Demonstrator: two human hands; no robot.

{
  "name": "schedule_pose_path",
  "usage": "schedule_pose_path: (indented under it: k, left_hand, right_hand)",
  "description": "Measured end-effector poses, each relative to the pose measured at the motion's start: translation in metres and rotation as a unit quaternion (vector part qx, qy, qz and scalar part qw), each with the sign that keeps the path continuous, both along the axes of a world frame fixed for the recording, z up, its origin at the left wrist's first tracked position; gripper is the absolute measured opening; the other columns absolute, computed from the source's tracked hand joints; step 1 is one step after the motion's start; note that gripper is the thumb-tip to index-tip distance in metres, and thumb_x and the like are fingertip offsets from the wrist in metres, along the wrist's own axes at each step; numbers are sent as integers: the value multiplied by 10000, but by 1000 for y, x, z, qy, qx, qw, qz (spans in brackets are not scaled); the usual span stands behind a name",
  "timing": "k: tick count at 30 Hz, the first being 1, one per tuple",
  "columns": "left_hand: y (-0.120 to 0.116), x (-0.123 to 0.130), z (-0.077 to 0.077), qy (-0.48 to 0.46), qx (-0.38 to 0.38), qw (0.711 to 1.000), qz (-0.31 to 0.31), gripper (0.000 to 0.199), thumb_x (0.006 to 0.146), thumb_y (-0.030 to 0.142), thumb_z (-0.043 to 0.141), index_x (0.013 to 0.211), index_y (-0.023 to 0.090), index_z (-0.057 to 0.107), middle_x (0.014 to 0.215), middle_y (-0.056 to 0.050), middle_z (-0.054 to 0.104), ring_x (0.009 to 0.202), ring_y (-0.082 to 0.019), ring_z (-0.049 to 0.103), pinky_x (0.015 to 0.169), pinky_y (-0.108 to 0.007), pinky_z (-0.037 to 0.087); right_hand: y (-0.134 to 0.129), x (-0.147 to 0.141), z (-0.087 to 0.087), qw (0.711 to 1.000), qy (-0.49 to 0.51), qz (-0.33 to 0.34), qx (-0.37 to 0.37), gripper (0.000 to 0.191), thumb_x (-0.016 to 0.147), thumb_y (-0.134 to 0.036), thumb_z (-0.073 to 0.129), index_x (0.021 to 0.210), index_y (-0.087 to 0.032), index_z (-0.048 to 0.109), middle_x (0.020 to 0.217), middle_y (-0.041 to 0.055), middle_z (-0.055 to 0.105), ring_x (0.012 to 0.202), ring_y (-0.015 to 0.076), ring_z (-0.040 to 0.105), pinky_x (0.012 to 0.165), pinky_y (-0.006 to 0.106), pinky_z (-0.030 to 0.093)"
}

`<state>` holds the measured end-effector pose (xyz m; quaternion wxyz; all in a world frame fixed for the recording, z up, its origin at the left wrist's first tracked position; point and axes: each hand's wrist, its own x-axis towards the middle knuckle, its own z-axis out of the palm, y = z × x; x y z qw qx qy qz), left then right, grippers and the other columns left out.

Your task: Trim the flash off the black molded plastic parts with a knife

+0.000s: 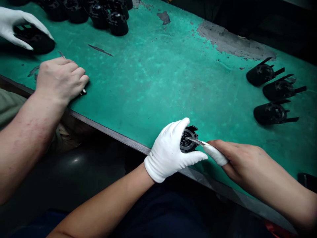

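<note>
My left hand (170,147), in a white glove, is closed around a black round plastic part (189,140) near the table's front edge. The part's open, ribbed end faces up and to the right. In my right hand (237,158), which is bare apart from a white wrap on one digit, is a thin pointed metal blade (196,141) like a trimming knife. The blade's tip reaches into the face of the part. My fist hides the knife's handle.
Several black plastic cups with prongs (269,112) lie at the right of the green table (148,82). More black cups (117,23) stand at the back left. A co-worker's bare hand (60,79) grips a thin tool; their gloved hand (22,28) holds another black part.
</note>
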<state>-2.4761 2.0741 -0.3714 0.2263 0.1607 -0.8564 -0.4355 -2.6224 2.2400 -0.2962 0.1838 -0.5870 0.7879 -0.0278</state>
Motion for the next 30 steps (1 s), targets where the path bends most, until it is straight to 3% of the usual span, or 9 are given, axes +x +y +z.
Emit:
schedule_pose_path:
  k: [6,12,18,25,30]
  left_hand:
    - [-1,0,2,-7,-1,1000,-5,971,749,695,764,1462,142,408,1412,-180,581,1346,-327,546,1152,-503,460]
    - [-1,1,1,-3,-1,1000,3,960,739,671,790,1452,147,418,1386,-183,597,1314,-332,573,1130,-516,479]
    - [0,0,1,-1,-9,1000,13,937,736,646,807,1435,146,434,1373,-175,604,1302,-323,584,1126,-506,488]
    - [0,1,2,0,5,1000,12,950,731,626,822,1434,119,434,1382,-188,595,1306,-320,586,1140,-490,486]
    - [0,1,0,7,9,1000,15,956,724,622,828,1440,127,433,1376,-179,600,1308,-316,586,1152,-478,479]
  right_hand:
    - [-5,-3,3,996,-30,25,74,286,902,-134,454,1071,-283,629,821,-8,735,677,209,707,553,299,416]
    - [1,-21,3,1000,-11,-22,-6,262,1020,-333,445,1227,-352,603,1069,-12,761,825,189,735,623,280,476]
    - [-6,-22,-7,997,69,3,36,349,954,-243,485,1245,-383,617,1065,-24,765,793,205,732,568,287,399]
    - [-17,-20,-2,984,175,28,17,358,896,-200,543,1193,-368,652,854,-28,739,664,205,690,499,302,201]
    - [-9,-20,-6,989,143,15,30,426,872,-154,509,1226,-360,626,969,-19,769,699,204,707,512,293,227]
